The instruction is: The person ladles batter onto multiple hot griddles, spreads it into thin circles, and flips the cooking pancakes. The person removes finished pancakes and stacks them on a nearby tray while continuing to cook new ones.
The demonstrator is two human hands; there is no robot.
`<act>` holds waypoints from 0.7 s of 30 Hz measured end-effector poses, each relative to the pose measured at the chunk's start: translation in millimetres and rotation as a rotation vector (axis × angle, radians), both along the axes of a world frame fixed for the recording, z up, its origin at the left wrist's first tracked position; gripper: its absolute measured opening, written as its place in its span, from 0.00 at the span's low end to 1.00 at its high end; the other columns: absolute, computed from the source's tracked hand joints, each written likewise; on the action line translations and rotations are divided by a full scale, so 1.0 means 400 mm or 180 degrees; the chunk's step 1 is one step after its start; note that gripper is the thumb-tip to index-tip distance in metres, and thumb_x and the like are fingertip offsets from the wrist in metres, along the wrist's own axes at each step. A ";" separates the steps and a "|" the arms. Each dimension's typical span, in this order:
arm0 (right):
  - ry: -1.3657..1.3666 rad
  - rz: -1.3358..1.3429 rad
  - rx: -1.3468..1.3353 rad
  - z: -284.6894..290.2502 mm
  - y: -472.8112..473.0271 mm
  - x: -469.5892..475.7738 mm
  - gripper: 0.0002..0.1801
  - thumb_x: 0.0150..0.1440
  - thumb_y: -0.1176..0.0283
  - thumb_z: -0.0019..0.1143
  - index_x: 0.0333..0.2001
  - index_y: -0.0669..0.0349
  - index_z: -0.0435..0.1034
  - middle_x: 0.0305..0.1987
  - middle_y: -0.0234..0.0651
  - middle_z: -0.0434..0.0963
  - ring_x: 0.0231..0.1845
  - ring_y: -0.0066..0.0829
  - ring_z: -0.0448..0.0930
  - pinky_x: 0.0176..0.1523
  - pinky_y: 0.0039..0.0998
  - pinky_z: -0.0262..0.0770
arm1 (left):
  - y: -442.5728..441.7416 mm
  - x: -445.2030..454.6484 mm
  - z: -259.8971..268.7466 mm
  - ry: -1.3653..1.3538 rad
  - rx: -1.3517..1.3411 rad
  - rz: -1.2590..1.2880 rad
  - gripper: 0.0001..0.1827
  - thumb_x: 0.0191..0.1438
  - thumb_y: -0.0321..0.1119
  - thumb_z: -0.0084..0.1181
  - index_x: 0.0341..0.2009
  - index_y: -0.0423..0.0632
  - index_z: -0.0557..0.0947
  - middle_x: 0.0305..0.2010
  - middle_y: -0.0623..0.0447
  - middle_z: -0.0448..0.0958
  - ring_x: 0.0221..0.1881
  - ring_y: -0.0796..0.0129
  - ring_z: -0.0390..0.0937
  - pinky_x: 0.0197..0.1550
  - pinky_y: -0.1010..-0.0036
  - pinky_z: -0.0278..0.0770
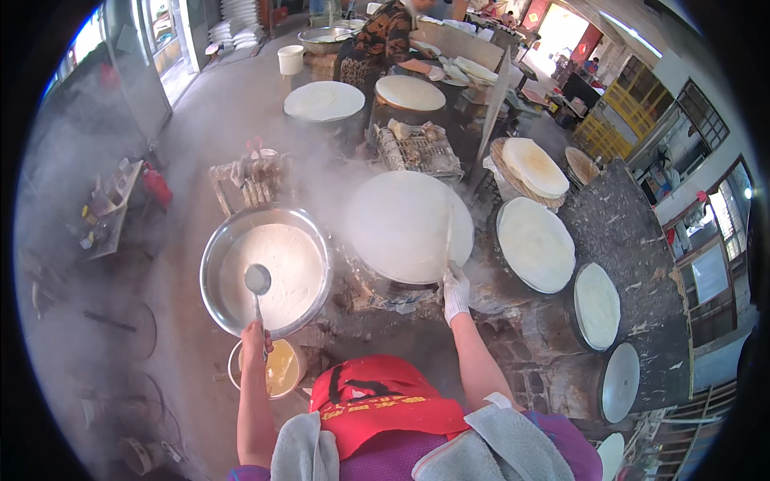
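Observation:
My bare left hand (255, 340) grips the handle of a metal ladle (258, 279), whose round bowl is over a wide steel basin (207, 282) of pale batter (289, 258). Whether the bowl touches the batter I cannot tell. In a white knitted glove, my right hand (455, 291) is closed around a thin flat stick (449, 234). The stick lies across the right side of a large round griddle (397, 225) coated with a pale sheet and partly veiled by steam.
A bucket of yellowish liquid (281, 367) stands below the basin. Round pale sheets (535, 243) cover griddles along the right, beside more sheets stacked on a woven tray (499, 159). Behind, a person (385, 36) works among other griddles. Steam blurs the left side.

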State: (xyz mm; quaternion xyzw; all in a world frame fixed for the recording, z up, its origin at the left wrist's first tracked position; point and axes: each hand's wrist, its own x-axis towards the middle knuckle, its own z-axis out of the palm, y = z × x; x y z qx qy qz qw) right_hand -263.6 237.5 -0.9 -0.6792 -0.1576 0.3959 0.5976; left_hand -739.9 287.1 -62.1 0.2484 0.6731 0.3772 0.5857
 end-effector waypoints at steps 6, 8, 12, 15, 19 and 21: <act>0.0844 0.1516 -0.0474 0.105 -0.007 -0.299 0.29 0.63 0.67 0.51 0.67 0.55 0.59 0.21 0.26 0.68 0.11 0.16 0.63 0.13 0.23 0.56 | 0.089 -0.122 -0.195 0.1868 -0.0614 -0.2244 0.18 0.55 0.33 0.45 0.20 0.35 0.78 0.12 0.44 0.72 0.13 0.57 0.75 0.15 0.65 0.71; 0.1006 0.1761 -0.0568 0.119 -0.025 -0.368 0.29 0.63 0.66 0.52 0.67 0.57 0.59 0.24 0.26 0.70 0.13 0.16 0.63 0.15 0.21 0.56 | 0.134 -0.125 -0.132 0.0946 -0.0435 -0.1886 0.18 0.57 0.35 0.46 0.18 0.39 0.76 0.13 0.48 0.72 0.11 0.63 0.71 0.14 0.68 0.68; 0.1047 0.2000 -0.1021 0.062 -0.006 -0.466 0.27 0.63 0.65 0.51 0.65 0.55 0.61 0.25 0.26 0.71 0.15 0.15 0.65 0.16 0.20 0.59 | 0.160 -0.097 -0.138 0.0758 -0.0163 -0.1021 0.16 0.59 0.32 0.41 0.23 0.38 0.75 0.14 0.50 0.70 0.10 0.66 0.67 0.13 0.68 0.65; 0.0884 0.2024 -0.1378 0.010 0.034 -0.543 0.24 0.63 0.63 0.50 0.61 0.56 0.64 0.26 0.27 0.71 0.16 0.16 0.66 0.17 0.20 0.62 | 0.189 -0.013 -0.252 0.0527 -0.0466 -0.0630 0.14 0.60 0.32 0.40 0.29 0.38 0.76 0.18 0.51 0.71 0.12 0.66 0.65 0.12 0.69 0.63; 0.1160 0.2232 -0.1607 -0.095 0.043 -0.619 0.17 0.63 0.65 0.50 0.55 0.55 0.66 0.29 0.29 0.70 0.17 0.14 0.66 0.16 0.18 0.59 | 0.188 0.037 -0.260 -0.1280 -0.0959 -0.0118 0.13 0.60 0.32 0.40 0.41 0.37 0.74 0.20 0.57 0.67 0.12 0.73 0.61 0.11 0.73 0.60; 0.1282 0.2232 -0.1618 -0.090 0.011 -0.635 0.19 0.63 0.65 0.50 0.57 0.55 0.64 0.28 0.31 0.71 0.15 0.16 0.66 0.15 0.20 0.60 | 0.160 0.030 -0.184 -0.1959 -0.0943 -0.0189 0.15 0.62 0.33 0.40 0.47 0.37 0.72 0.20 0.59 0.64 0.13 0.77 0.57 0.11 0.77 0.57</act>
